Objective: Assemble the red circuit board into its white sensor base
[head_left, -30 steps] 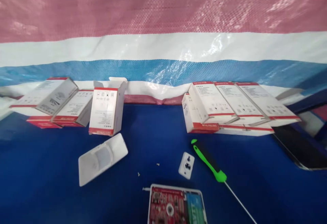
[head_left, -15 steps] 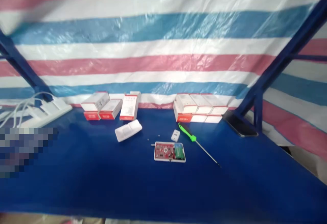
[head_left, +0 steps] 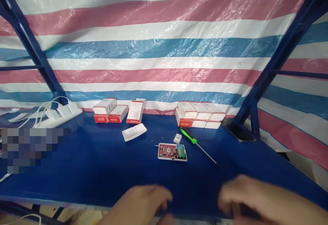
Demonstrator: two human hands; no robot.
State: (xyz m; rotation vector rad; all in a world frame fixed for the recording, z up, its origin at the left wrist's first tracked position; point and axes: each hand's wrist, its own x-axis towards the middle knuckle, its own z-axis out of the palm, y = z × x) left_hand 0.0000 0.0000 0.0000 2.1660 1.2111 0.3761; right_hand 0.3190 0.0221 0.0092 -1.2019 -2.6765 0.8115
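Observation:
Both hands show blurred at the bottom edge, at the near edge of the blue table [head_left: 97, 163]. My left hand [head_left: 145, 202] has its fingers curled; my right hand [head_left: 256, 201] lies beside it, apart. Whether either holds anything is unclear. Farther back lies an opened white device [head_left: 172, 151] showing a red circuit board and a green battery. Its white cover [head_left: 134, 132] lies to the left. A small white bracket [head_left: 177, 138] and a green-handled screwdriver [head_left: 192, 137] lie behind the device. Tiny screws [head_left: 162, 137] sit near the bracket.
White-and-red boxes [head_left: 110, 110] lie at the back left, one box [head_left: 135, 111] upright, and more boxes [head_left: 200, 114] are stacked at the back right. A dark phone [head_left: 238, 132] lies at the right. A white power strip [head_left: 60, 114] with cables sits far left. A striped tarp [head_left: 164, 47] hangs behind blue frame posts [head_left: 253, 115].
The view has pulled back from a close look at the boxes and device to the whole table. Both hands have come into view at the bottom edge.

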